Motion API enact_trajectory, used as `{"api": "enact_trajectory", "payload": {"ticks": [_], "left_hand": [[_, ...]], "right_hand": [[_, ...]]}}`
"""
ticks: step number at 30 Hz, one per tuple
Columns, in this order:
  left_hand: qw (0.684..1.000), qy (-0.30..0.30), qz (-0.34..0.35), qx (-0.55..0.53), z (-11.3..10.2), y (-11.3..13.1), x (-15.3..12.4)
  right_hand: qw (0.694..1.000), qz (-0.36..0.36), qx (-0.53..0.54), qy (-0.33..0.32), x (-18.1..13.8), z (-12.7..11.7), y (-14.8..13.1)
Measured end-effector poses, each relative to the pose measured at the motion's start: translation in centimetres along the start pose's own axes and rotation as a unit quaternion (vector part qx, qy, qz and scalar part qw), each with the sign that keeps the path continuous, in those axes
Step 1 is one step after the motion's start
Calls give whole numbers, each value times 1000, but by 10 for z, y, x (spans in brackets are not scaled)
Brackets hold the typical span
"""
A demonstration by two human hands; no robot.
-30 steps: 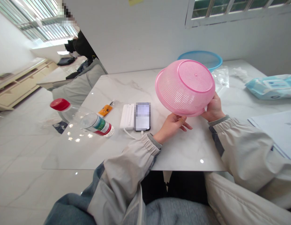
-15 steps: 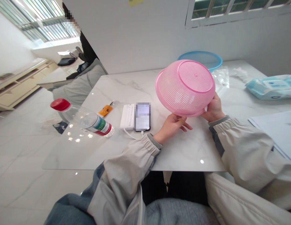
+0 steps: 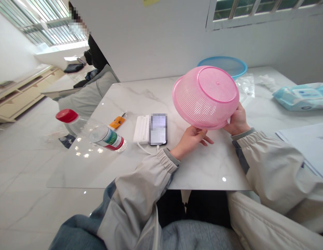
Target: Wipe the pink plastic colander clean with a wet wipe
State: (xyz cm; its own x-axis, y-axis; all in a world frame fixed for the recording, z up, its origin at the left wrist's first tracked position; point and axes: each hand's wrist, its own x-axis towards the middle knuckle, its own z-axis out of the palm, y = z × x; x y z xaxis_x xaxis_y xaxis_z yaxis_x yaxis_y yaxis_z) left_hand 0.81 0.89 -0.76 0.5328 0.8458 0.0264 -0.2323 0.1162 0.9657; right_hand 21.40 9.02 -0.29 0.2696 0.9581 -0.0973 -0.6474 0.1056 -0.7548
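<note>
Tilted on its side above the table, a pink plastic colander [image 3: 205,99] turns its mesh base up and to the right. My right hand [image 3: 238,121] grips its rim at the lower right, with the fingers partly hidden behind it. At the bottom of the rim, my left hand [image 3: 192,141] holds the colander by thumb and forefinger, while its other fingers stretch out to the right below. The colander's inside faces away from me. Behind it, partly covered, stands a blue mesh basket [image 3: 235,69].
Left on the marble-patterned table [image 3: 151,93] are a red-capped bottle [image 3: 109,139], an orange tag [image 3: 117,123], a white power bank [image 3: 142,129] and a phone [image 3: 158,129] on a cable. Rightward lie clear plastic wrapping [image 3: 246,86], a wipes pack [image 3: 302,97] and papers [image 3: 307,142]. A person sits beyond.
Both hands and the colander stay almost still. The person in the background has shifted an arm slightly.
</note>
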Motion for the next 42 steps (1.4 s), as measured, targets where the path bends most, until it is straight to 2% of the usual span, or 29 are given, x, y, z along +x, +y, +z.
{"api": "enact_trajectory", "payload": {"ticks": [42], "left_hand": [[1000, -3, 1, 2, -1, -1, 0]], "right_hand": [[1000, 1, 11, -23, 7, -8, 2]]}}
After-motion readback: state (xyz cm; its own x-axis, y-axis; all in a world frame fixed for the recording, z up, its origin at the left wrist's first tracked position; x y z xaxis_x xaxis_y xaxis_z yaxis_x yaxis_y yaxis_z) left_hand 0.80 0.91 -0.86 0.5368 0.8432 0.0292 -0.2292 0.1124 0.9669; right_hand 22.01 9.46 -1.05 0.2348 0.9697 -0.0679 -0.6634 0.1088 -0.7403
